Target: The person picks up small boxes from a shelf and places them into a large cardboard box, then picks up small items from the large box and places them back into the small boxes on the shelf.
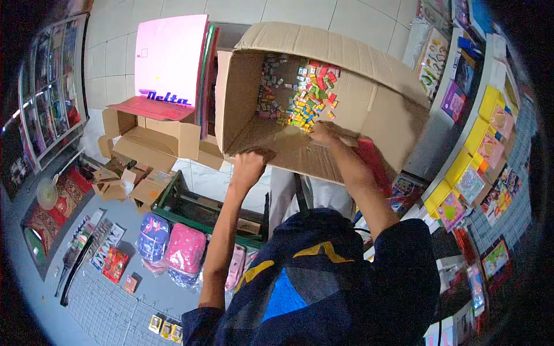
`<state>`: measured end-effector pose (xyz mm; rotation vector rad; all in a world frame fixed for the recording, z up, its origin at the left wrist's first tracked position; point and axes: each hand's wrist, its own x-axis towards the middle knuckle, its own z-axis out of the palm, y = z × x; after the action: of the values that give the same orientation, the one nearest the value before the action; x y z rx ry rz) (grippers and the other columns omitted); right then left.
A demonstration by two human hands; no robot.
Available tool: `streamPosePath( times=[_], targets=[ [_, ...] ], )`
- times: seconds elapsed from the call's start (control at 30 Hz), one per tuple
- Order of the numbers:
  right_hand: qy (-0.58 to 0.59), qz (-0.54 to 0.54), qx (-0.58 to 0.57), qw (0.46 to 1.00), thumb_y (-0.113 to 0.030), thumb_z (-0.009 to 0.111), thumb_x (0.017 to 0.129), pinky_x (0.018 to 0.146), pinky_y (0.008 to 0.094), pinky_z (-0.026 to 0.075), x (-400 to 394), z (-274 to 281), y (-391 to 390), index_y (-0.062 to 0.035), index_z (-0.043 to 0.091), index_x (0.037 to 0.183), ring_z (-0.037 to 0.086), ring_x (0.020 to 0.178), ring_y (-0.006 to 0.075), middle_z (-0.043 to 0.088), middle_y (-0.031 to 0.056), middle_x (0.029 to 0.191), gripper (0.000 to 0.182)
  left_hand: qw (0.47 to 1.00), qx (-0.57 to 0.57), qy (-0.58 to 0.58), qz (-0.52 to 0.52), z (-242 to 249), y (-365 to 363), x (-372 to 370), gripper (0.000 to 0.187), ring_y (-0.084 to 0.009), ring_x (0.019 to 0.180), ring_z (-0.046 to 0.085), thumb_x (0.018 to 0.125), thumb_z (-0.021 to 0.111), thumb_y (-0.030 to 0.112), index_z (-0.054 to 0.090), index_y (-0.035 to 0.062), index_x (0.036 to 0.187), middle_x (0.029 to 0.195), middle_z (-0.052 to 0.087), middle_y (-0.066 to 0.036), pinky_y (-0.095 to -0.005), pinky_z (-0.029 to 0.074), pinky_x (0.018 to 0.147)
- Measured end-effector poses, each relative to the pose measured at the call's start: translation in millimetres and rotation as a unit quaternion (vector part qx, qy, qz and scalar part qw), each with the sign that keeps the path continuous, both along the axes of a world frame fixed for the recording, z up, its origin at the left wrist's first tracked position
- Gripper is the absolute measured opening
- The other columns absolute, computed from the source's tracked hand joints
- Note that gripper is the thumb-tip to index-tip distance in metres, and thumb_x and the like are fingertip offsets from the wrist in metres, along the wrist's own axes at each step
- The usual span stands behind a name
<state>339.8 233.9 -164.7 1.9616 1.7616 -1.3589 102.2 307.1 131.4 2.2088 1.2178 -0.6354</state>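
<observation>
A large open cardboard box [346, 104] is in front of me, its flaps spread. Many small colourful packs [311, 104], green, yellow, red and blue, lie scattered inside it; they are too small to identify. My left hand [250, 168] is closed over the near left edge of the box. Inside, my right hand [324, 133] is at the near side of the pile, its fingers curled against the yellow packs. What those fingers hold, if anything, is hidden.
A smaller open carton [147, 138] and a pink Delta folder [170, 57] stand to the left. Plastic-wrapped backpacks [184, 248] are below a green crate [193, 207]. Shelves with yellow display boxes [467, 167] line the right side.
</observation>
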Motion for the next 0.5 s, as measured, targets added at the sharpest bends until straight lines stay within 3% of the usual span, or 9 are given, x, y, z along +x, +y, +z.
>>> streamPosePath(
  times=[0.13, 0.23, 0.33, 0.43, 0.5],
  targets=[
    [0.041, 0.039, -0.111, 0.992, -0.034, 0.068, 0.063, 0.067, 0.0374, 0.047, 4.7, -2.8, 11.7, 0.0031, 0.062, 0.081, 0.06, 0.069, 0.0318, 0.06, 0.0226, 0.074, 0.042, 1.0, 0.018, 0.011, -0.019, 1.8, -1.0, -1.9, 0.012, -0.0271, 0.059, 0.06, 0.07, 0.055, 0.011, 0.066, 0.0123, 0.074, 0.064, 0.06, -0.012, -0.0392, 0.044, 0.05],
    [0.142, 0.031, -0.009, 0.989, -0.033, 0.069, 0.062, 0.063, 0.0356, 0.046, 11.0, 5.0, 6.5, 0.0015, 0.063, 0.072, 0.059, 0.061, 0.028, 0.059, 0.0194, 0.063, 0.037, 1.0, 0.002, 0.007, -0.024, -5.6, -2.4, -5.8, 0.011, -0.027, 0.058, 0.06, 0.071, 0.055, 0.012, 0.066, 0.0095, 0.075, 0.062, 0.06, -0.011, -0.0386, 0.044, 0.05],
    [0.254, -0.071, -0.11, 0.958, -0.027, 0.072, 0.059, 0.063, 0.0339, 0.046, 6.4, 1.7, -0.2, -0.0002, 0.064, 0.077, 0.059, 0.065, 0.022, 0.061, 0.014, 0.069, 0.034, 0.999, 0.029, -0.012, -0.018, 6.3, -1.8, -2.3, 0.011, -0.0271, 0.061, 0.061, 0.072, 0.056, 0.013, 0.065, 0.0064, 0.073, 0.064, 0.061, -0.011, -0.0395, 0.045, 0.053],
    [0.174, -0.027, -0.034, 0.984, -0.02, 0.074, 0.061, 0.062, 0.0312, 0.046, 1.9, 46.0, 14.0, -0.002, 0.063, 0.087, 0.058, 0.073, 0.0161, 0.062, 0.0098, 0.077, 0.034, 1.0, 0.014, 0.003, -0.004, 4.8, -5.7, -3.7, 0.012, -0.0265, 0.07, 0.062, 0.072, 0.056, 0.015, 0.064, 0.0066, 0.068, 0.07, 0.062, -0.012, -0.0426, 0.045, 0.06],
    [0.228, -0.101, 0.014, 0.968, -0.018, 0.074, 0.064, 0.063, 0.0296, 0.047, -2.6, 48.9, 10.7, -0.0015, 0.06, 0.094, 0.057, 0.078, 0.0148, 0.061, 0.0099, 0.085, 0.037, 0.998, -0.045, 0.036, -0.001, 4.1, -4.6, -3.6, 0.019, -0.0269, 0.077, 0.061, 0.074, 0.057, 0.022, 0.064, 0.0061, 0.082, 0.08, 0.062, -0.015, -0.0443, 0.045, 0.067]
  ],
)
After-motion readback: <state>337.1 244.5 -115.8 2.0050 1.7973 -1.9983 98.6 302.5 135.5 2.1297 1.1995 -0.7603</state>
